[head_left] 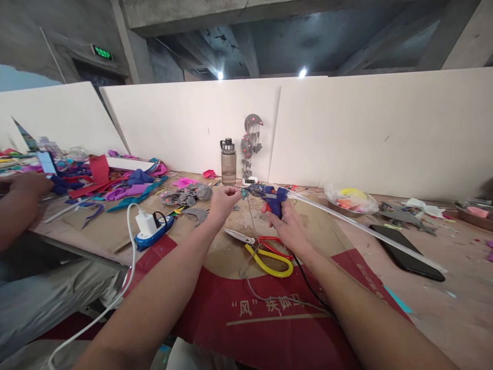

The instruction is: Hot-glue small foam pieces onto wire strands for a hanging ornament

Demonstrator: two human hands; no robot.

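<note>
My right hand [285, 222] is wrapped round the handle of a blue glue gun [272, 197], with long clear glue sticks [346, 224] trailing from its back to the right. The nozzle points left, towards my left hand [225, 201]. Thumb and forefinger of that hand are pinched on a small teal piece [244, 193] close to the nozzle. A thin grey cord [252, 218] hangs down from there onto the cardboard. Below both hands lie scissors with yellow handles [269, 261] and another tool with red handles [275, 246].
Behind stand a water bottle [228, 163] and a grey hanging ornament [252, 139]. At left are a blue power strip [154, 234], fabric scraps [127, 185] and another person's arm [19, 205]. A black phone [406, 252] and plastic-wrapped bowl [348, 203] lie right.
</note>
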